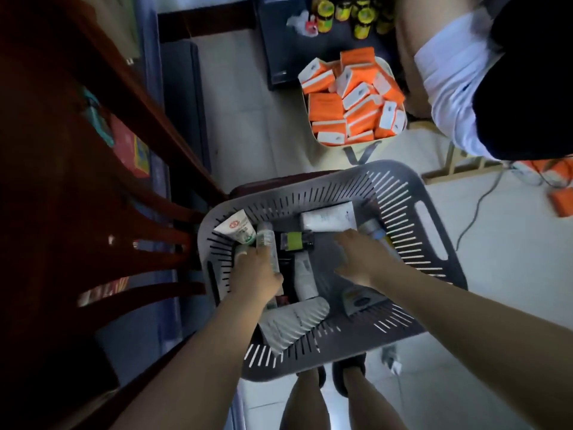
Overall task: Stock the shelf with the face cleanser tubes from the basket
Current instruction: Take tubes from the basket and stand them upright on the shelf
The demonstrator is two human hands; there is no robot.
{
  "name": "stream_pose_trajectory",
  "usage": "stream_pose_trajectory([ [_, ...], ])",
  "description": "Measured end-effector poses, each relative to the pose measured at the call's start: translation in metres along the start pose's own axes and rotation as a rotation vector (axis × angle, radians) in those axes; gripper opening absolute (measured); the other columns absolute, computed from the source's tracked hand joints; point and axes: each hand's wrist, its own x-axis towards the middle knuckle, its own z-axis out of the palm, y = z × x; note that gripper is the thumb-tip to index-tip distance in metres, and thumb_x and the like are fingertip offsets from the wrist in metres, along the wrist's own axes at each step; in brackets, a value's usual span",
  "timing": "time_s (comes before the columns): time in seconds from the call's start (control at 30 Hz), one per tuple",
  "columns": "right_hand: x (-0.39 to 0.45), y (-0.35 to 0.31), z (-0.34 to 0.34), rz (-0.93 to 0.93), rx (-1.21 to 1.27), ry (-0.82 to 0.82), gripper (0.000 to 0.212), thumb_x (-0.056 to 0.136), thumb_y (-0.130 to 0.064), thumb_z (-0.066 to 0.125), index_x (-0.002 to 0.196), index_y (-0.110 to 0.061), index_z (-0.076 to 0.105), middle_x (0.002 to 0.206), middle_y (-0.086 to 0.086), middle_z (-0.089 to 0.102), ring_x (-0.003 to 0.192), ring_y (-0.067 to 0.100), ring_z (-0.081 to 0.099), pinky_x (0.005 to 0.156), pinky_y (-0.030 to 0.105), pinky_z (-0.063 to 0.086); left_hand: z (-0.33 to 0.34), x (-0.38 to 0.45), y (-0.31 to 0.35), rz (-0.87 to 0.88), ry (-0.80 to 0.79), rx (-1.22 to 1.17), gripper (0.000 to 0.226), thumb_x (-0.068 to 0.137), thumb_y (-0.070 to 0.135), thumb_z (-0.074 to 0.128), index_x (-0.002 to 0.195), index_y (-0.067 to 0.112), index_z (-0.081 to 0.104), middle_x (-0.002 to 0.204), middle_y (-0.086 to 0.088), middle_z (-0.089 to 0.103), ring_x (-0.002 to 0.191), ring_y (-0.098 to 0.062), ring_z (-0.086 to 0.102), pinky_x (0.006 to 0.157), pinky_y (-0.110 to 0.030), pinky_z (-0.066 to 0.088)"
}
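Observation:
A grey slotted basket stands on the floor below me with several face cleanser tubes inside. My left hand is down in its left side, fingers curled round a pale translucent tube. A white tube with a red logo leans in the far left corner. My right hand hovers with fingers spread over the basket's middle, holding nothing. Just beyond its fingertips lies a white tube; a ribbed white tube lies near me. The dark wooden shelf stands at the left.
A cream bin full of orange and white boxes sits on the tiled floor beyond the basket. Yellow-lidded jars stand on a dark stand at the back. Another person in white is at the upper right. A cable crosses the floor.

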Motion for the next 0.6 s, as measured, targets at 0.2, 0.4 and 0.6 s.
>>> stream_pose_trajectory([
  [0.2,0.065,0.005,0.025,0.189,0.398,0.057,0.063,0.088,-0.026,0.059,0.139,-0.006,0.03,0.141,0.015,0.037,0.123,0.033,0.044,0.095,0.036,0.043,0.03,0.042,0.006,-0.138,0.008,-0.201,0.076,0.083,0.026,0.066,0.141,0.006,0.022,0.137,-0.015,0.039,0.126,-0.032,0.039,0.096,-0.041,0.042],
  [0.4,0.104,0.008,0.031,0.589,0.865,0.223,0.077,0.081,-0.031,0.069,0.136,0.005,0.027,0.141,0.021,0.036,0.127,0.035,0.041,0.098,0.037,0.039,0.049,0.058,0.007,-0.196,0.084,-0.289,0.09,0.076,0.023,0.074,0.144,0.01,0.017,0.136,-0.016,0.036,0.123,-0.035,0.041,0.096,-0.045,0.043],
  [0.6,0.124,0.009,0.032,0.66,0.836,0.137,0.087,0.082,-0.032,0.067,0.142,0.004,0.016,0.145,0.02,0.023,0.131,0.032,0.031,0.102,0.036,0.035,0.051,0.061,-0.001,-0.117,0.158,-0.639,0.072,0.067,0.01,0.074,0.13,0.015,0.04,0.117,-0.009,0.053,0.104,-0.027,0.056,0.086,-0.042,0.051],
])
